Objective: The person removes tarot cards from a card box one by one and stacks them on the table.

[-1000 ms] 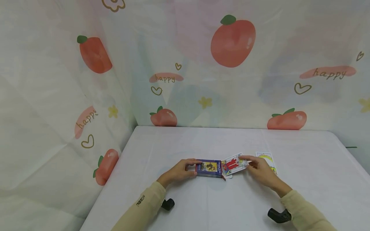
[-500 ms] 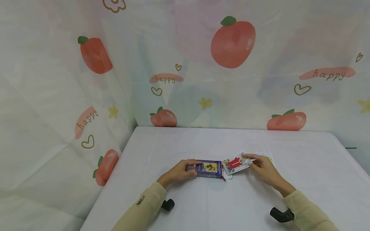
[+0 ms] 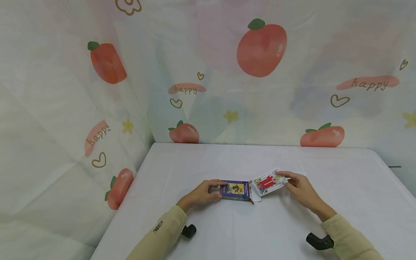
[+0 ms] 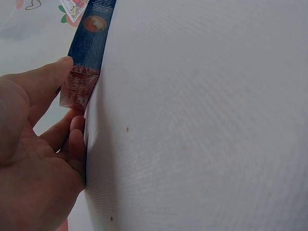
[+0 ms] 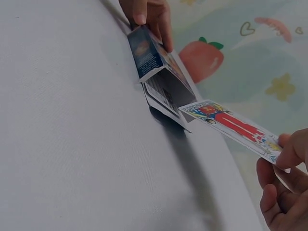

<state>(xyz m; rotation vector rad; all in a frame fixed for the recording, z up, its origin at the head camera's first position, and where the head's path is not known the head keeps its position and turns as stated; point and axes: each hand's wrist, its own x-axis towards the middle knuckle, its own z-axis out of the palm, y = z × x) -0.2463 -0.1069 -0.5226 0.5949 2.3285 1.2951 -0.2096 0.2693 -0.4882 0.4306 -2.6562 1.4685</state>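
On the table my left hand (image 3: 204,191) grips the closed end of a dark blue tarot card box (image 3: 235,190), thumb on one side and fingers on the other. Its right end is open, with a white flap (image 3: 256,198) sticking out; in the right wrist view the box mouth (image 5: 173,91) faces the camera. My right hand (image 3: 303,191) pinches a tarot card (image 3: 269,183) with a red figure by its right end. The card's left end is just outside the mouth, tilted upward. Another card (image 3: 301,174) lies on the table, mostly hidden behind my right hand.
A white cloth covers the table (image 3: 208,162). Behind and to the left hang white sheets (image 3: 208,54) printed with red fruit. Black curved pieces (image 3: 320,241) stick out by both sleeves.
My right hand has moved right and slightly up, drawing the tarot card away from the box mouth and covering more of the card on the table. The left hand and box have stayed put.
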